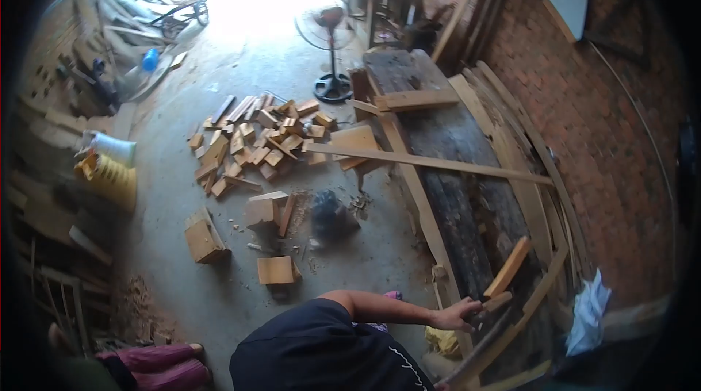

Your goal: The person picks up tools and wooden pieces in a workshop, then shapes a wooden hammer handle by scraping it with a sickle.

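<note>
Beside the bench (447,194), your left hand (457,316) sits part-open by a wood block (499,301), judged stiff, light; hold mid-length. Right hand (442,386): cannot tell.

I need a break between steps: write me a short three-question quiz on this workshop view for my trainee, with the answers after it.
1. Multiple choice: what stands on the floor beyond the heap of small blocks?
A) a ladder
B) a fan
C) a wheelbarrow
2. True or false: the long, narrow board lies wholly within the edges of the bench.
3. Open: what material are the pieces nearest the fingertips of the left hand?

Key: 1. B. 2. False; one end sticks out past the bench, towards the heap. 3. Wood; whether the hand grips a piece is unclear.
</note>
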The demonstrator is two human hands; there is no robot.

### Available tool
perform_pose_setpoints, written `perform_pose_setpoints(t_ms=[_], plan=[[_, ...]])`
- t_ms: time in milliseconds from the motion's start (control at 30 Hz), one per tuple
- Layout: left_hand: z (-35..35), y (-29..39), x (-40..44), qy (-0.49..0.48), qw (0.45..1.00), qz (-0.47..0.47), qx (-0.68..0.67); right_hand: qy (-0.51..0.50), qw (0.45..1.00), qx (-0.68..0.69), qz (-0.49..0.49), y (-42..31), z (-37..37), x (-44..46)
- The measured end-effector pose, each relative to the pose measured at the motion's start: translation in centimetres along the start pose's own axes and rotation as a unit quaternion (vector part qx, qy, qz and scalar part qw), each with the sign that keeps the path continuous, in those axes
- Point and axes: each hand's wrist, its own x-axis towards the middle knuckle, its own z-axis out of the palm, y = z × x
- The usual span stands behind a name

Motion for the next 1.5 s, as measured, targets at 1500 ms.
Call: perform_pose_setpoints(t_ms=[1500], plan=[[40.4, -17.4, 11.1, 0.095, 0.813, -0.003, 0.574, 0.01, 0.901, -0.116, 0.419, 40.0, -24.8, -47.6]])
